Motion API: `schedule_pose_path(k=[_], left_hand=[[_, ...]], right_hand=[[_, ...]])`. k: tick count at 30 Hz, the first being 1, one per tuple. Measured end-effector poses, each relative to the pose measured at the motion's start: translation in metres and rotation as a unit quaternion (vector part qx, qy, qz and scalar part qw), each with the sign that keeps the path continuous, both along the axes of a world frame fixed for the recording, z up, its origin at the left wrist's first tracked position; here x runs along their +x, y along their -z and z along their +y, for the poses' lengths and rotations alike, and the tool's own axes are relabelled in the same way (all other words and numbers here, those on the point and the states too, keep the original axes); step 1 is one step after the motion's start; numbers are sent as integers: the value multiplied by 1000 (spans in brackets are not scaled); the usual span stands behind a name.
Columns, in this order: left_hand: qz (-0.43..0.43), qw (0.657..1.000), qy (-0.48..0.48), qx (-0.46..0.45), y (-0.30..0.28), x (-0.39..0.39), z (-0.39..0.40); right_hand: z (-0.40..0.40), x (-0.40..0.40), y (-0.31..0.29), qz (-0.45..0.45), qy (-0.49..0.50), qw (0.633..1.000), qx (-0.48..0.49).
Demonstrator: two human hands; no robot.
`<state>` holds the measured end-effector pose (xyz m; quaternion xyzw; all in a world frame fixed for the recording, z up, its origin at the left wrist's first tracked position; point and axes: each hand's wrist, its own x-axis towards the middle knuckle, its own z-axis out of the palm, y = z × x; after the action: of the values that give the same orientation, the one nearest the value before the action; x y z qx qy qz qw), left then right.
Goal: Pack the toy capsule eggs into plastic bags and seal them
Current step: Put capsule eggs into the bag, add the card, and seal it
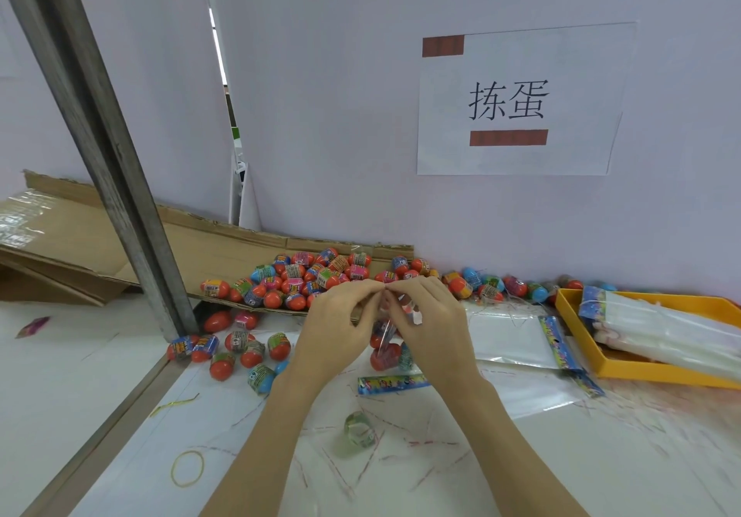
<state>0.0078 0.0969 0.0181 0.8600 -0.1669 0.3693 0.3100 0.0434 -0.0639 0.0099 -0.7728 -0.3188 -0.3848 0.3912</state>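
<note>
Both hands pinching bag top

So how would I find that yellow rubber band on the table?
Start at the slanted metal post on the left and follow it down to the white table. Near the front edge lies the yellow rubber band, a thin flat loop, alone, left of the person's forearms.

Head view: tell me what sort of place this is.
Probably a hand-packing station in a small workshop: a heap of colourful plastic capsule eggs on flattened brown cardboard, an orange plastic tray of clear bags, partition walls.
</note>
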Motion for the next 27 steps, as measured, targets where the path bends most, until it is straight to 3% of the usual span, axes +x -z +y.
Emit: schedule_pose_path(k=[5,16,20,24,27], left_hand=[[-10,1000,3,19,1,-1,0],[-5,1000,-26,-8,3,1,-4],[22,985,-110,-129,2,4,11],[-25,951,-192,-242,-1,3,15],[-32,934,-216,-284,-4,3,17]], right_hand=[[1,-1,0,-9,12,1000,-10],[-3,3,0,117,22,989,88],[-27,18,7,207,63,964,158],[-45,30,17,272,133,946,112],[-47,35,21,340,115,933,22]])
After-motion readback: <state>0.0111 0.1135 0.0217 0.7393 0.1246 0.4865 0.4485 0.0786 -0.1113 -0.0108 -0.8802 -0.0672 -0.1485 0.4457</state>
